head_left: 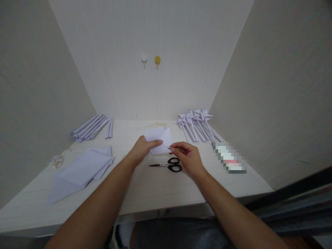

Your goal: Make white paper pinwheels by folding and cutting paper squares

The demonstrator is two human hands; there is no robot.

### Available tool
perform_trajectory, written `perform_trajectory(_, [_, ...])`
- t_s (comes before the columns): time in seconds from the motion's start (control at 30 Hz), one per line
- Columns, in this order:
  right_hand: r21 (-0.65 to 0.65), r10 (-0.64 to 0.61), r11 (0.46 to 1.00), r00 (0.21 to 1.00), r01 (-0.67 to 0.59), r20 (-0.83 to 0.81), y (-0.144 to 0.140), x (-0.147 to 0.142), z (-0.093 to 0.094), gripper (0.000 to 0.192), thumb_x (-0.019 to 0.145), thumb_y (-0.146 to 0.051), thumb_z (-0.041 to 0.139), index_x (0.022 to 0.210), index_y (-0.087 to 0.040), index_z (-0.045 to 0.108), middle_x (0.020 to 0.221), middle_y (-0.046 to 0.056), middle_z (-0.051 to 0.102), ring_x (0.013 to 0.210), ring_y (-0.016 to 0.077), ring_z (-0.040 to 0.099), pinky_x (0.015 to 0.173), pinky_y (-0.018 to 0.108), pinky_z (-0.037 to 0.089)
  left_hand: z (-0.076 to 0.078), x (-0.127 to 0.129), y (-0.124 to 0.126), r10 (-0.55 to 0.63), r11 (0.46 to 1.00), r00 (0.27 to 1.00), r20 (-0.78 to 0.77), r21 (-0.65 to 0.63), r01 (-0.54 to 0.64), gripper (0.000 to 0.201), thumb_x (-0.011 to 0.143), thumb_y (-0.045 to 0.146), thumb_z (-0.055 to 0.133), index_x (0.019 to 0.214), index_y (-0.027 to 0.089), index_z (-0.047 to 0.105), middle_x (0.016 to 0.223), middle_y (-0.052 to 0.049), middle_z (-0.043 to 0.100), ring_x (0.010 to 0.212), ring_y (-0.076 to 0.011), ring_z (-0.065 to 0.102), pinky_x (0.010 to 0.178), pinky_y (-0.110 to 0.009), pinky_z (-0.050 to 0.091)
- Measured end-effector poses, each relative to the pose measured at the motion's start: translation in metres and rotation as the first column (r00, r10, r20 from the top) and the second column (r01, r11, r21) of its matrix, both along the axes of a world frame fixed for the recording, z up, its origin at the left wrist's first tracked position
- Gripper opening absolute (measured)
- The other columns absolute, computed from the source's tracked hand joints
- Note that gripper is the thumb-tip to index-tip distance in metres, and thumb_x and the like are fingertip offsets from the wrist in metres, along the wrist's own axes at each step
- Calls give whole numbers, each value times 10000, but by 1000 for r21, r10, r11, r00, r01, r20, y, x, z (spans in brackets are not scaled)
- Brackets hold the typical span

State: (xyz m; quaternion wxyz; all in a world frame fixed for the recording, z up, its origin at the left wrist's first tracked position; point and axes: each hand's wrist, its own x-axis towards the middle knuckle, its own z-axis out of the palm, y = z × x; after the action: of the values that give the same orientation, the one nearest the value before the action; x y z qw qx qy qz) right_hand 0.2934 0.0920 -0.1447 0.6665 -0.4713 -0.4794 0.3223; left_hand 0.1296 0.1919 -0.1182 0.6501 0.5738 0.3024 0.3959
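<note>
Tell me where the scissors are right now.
In the head view the scissors lie flat on the table near the middle, just below the folded paper and beside the right hand.

pixelated object (pixel 229 157), forearms cut off below

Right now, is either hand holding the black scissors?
No, the black scissors lie on the table between the wrists, while the left hand and right hand both pinch a folded white paper.
</note>
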Motion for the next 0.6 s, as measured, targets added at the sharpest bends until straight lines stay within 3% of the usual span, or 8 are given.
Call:
perform_trajectory(0.23, [-15,-47,999,999,47,9,1,-1,3,187,685,-380,842,770,-228,773,713,17,752,666,177,681,633,303,557,-4,0,2,-32,999,999,-14,13,32,420,599,317,867,949,111,765,988,-147,794,864,-302,736,811,-408,557])
perform_trajectory(0.6, [-9,-76,997,997,76,0,2,-1,3,207,666,-374,859,776,-223,769,715,16,745,667,172,664,660,317,556,5,0,-6,-8,998,998,-57,60,12,351,613,316,847,894,123,762,982,-134,796,906,-313,727,825,-405,553])
